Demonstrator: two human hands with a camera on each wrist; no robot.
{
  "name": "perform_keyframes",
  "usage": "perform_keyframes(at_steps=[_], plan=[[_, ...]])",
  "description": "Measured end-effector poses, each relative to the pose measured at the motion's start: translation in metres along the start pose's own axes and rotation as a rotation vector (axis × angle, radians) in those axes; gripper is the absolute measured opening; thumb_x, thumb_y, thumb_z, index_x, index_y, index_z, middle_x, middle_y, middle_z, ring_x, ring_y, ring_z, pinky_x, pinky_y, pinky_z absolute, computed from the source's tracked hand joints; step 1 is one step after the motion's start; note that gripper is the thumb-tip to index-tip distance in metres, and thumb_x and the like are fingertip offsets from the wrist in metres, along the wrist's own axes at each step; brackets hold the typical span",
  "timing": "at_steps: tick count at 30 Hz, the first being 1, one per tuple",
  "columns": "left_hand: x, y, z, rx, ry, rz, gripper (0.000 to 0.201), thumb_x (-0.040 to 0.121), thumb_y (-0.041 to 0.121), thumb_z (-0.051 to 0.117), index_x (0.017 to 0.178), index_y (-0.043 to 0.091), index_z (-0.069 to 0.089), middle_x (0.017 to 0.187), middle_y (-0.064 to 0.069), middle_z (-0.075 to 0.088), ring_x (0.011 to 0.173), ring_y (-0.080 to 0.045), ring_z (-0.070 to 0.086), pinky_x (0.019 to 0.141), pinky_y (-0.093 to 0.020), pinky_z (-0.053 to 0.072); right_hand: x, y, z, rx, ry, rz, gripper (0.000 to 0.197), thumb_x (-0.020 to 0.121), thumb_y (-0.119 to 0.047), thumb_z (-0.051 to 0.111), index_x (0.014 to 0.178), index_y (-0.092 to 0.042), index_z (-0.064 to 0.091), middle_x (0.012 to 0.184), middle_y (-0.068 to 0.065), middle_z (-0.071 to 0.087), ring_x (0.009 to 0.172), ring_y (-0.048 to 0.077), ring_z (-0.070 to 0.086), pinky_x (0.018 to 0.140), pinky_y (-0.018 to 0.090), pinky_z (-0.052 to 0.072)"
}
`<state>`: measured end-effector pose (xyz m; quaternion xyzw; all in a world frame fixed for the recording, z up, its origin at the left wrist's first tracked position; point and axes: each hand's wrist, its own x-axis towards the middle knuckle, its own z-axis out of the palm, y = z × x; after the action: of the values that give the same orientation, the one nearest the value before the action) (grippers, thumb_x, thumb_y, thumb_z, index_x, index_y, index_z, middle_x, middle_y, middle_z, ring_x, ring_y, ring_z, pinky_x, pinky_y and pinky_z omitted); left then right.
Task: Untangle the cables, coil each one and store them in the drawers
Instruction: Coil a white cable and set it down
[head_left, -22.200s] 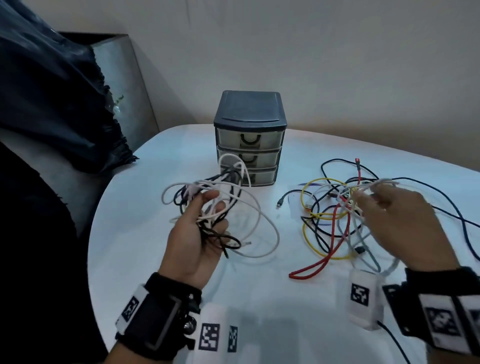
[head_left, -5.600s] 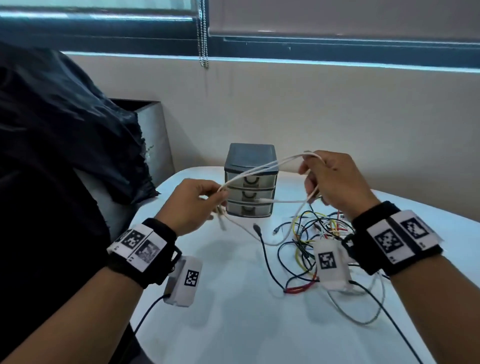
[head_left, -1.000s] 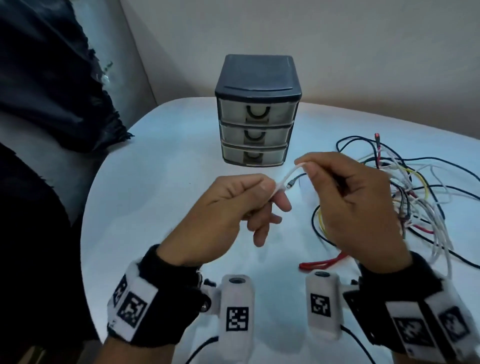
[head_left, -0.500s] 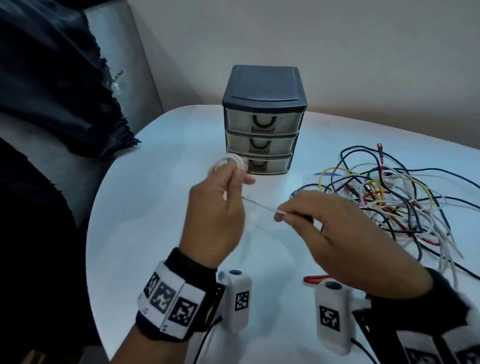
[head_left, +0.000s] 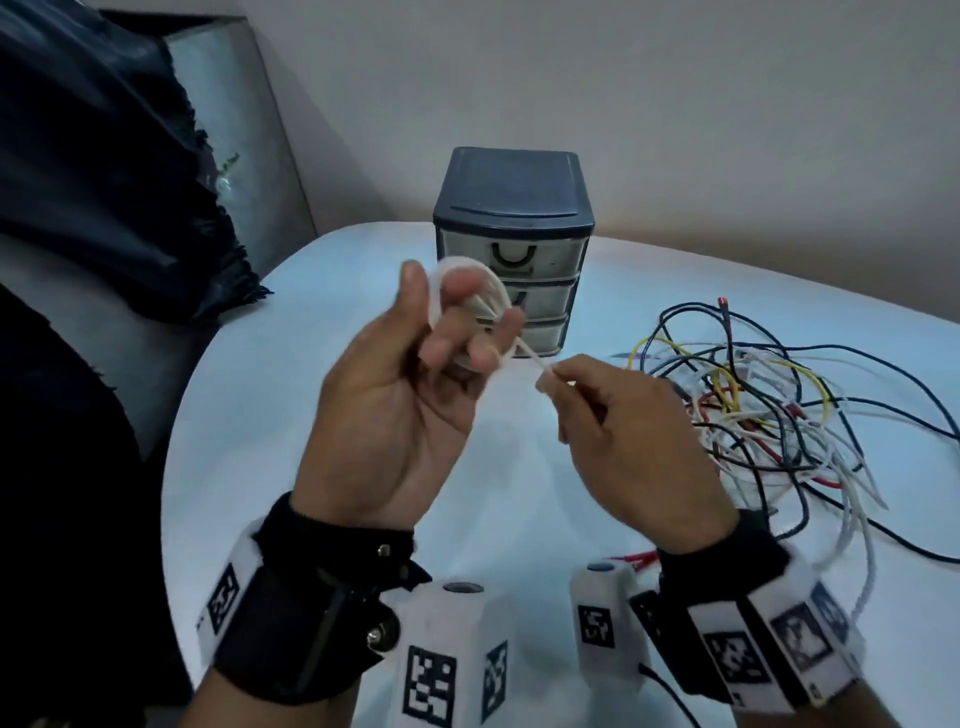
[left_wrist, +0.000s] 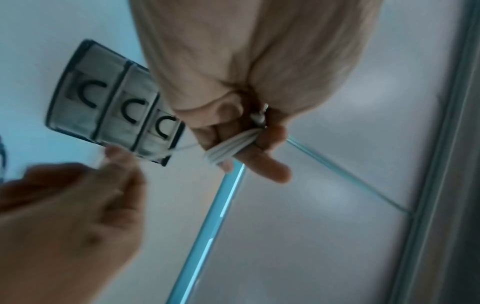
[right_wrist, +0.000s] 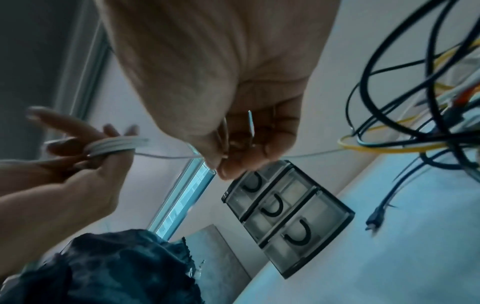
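Nearest, above the desk's (head_left: 322, 467) front edge, the left hand (head_left: 395, 395) is raised palm-in, its thumb and fingers curled round a small coil of white cable (head_left: 470, 306); the left wrist view shows several flat turns lying across those fingers. Just beside it, the right hand (head_left: 628, 436) pinches the free tail of that same cable between thumb and forefinger, the short strand running taut from coil to pinch. Judging by the short tail, this one cable is nearly wound.

Further out, along the desk's right side, lies the tangled pile of cables (head_left: 769, 415): black, white, yellow and red strands crossing one another, none coiled, some trailing toward the right edge.

At the desk's far edge stands the drawer unit (head_left: 514, 249), its three drawers all pushed in. Their fronts are cloudy, so whether anything is stored cannot be told. Most of the work looks to be ahead.
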<state>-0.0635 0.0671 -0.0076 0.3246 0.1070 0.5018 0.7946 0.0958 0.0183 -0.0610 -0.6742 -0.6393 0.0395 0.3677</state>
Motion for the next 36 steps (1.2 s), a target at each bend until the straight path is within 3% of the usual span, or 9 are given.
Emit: perform_keyframes(at_steps=[5, 9, 15, 19, 21, 24, 28, 31, 36], plan=[[0.015, 0.032, -0.024, 0.011, 0.152, 0.381, 0.029, 0.105, 0.020, 0.036, 0.107, 0.003, 0.059, 0.071, 0.002, 0.061, 0.092, -0.015, 0.071, 0.095, -0.026, 0.050, -0.018, -0.003, 0.000, -0.009, -0.093, -0.095, 0.015, 0.096, -0.029, 0.052, 0.091, -0.026, 0.065, 0.095, -0.010, 0.057, 0.094, 0.014, 0.053, 0.084, 0.029, 0.039], [0.018, 0.031, -0.044, 0.566, 0.280, 0.558, 0.034, 0.105, 0.017, 0.039, 0.083, 0.016, 0.065, 0.099, 0.006, 0.065, 0.103, -0.020, 0.070, 0.099, -0.028, 0.047, -0.011, -0.017, -0.026, 0.159, -0.181, -0.107, 0.020, 0.098, -0.027, 0.046, 0.101, -0.030, 0.066, 0.086, -0.023, 0.065, 0.086, -0.002, 0.061, 0.077, 0.010, 0.041], [-0.007, 0.003, -0.035, 1.567, 0.022, 0.203, 0.036, 0.104, 0.031, 0.039, 0.081, 0.015, 0.062, 0.080, 0.007, 0.068, 0.075, 0.001, 0.063, 0.069, -0.015, 0.042, -0.005, -0.039, -0.054, 0.230, 0.140, -0.164, 0.016, 0.099, -0.025, 0.052, 0.100, -0.028, 0.068, 0.086, -0.013, 0.067, 0.080, 0.004, 0.062, 0.069, 0.010, 0.041], [-0.022, 0.010, -0.016, 0.928, -0.346, -0.208, 0.037, 0.102, 0.032, 0.044, 0.086, 0.017, 0.072, 0.056, 0.007, 0.048, 0.052, -0.015, 0.057, 0.085, -0.035, 0.051, 0.000, -0.025, -0.051, 0.286, 0.271, -0.050, 0.016, 0.099, -0.023, 0.057, 0.102, -0.031, 0.069, 0.075, -0.027, 0.064, 0.058, 0.001, 0.055, 0.057, 0.007, 0.035], [-0.021, 0.013, -0.011, 0.414, -0.437, -0.189, 0.033, 0.099, 0.030, 0.049, 0.099, 0.007, 0.072, 0.057, 0.006, 0.047, 0.050, -0.014, 0.057, 0.090, -0.029, 0.050, 0.000, -0.015, -0.038, 0.235, 0.196, 0.021, 0.017, 0.099, -0.028, 0.057, 0.105, -0.028, 0.073, 0.069, -0.030, 0.062, 0.059, -0.003, 0.055, 0.057, 0.007, 0.036], [-0.009, 0.017, -0.013, -0.036, -0.230, 0.011, 0.041, 0.101, 0.023, 0.039, 0.109, -0.005, 0.067, 0.063, 0.000, 0.055, 0.067, -0.017, 0.065, 0.094, -0.029, 0.051, -0.008, -0.011, -0.022, 0.069, -0.092, 0.021, 0.024, 0.097, -0.036, 0.053, 0.107, -0.032, 0.074, 0.093, -0.022, 0.073, 0.077, -0.004, 0.060, 0.077, 0.020, 0.048], [0.002, 0.014, -0.040, 0.674, 0.099, 0.330, 0.036, 0.103, 0.023, 0.036, 0.086, 0.009, 0.064, 0.076, 0.006, 0.069, 0.094, -0.016, 0.069, 0.097, -0.031, 0.048, -0.021, -0.042, -0.036, 0.090, -0.486, -0.157, 0.024, 0.100, -0.037, 0.047, 0.102, -0.030, 0.070, 0.088, -0.025, 0.069, 0.066, -0.011, 0.054, 0.066, 0.011, 0.042], [-0.007, 0.001, -0.042, 1.351, -0.037, 0.165, 0.040, 0.101, 0.033, 0.038, 0.071, 0.017, 0.060, 0.075, 0.007, 0.072, 0.087, -0.005, 0.066, 0.081, -0.026, 0.046, -0.021, -0.051, -0.059, 0.228, -0.354, -0.191, 0.020, 0.099, -0.030, 0.050, 0.093, -0.025, 0.068, 0.067, -0.031, 0.056, 0.062, -0.008, 0.054, 0.058, 0.005, 0.041], [-0.019, -0.001, -0.018, 0.671, -0.297, -0.240, 0.038, 0.098, 0.040, 0.046, 0.091, 0.017, 0.075, 0.055, 0.003, 0.040, 0.053, -0.019, 0.053, 0.070, -0.026, 0.048, -0.005, -0.025, -0.054, 0.275, 0.062, -0.033, 0.016, 0.095, -0.026, 0.059, 0.084, -0.028, 0.070, 0.062, -0.019, 0.058, 0.053, 0.001, 0.050, 0.051, 0.006, 0.032]])
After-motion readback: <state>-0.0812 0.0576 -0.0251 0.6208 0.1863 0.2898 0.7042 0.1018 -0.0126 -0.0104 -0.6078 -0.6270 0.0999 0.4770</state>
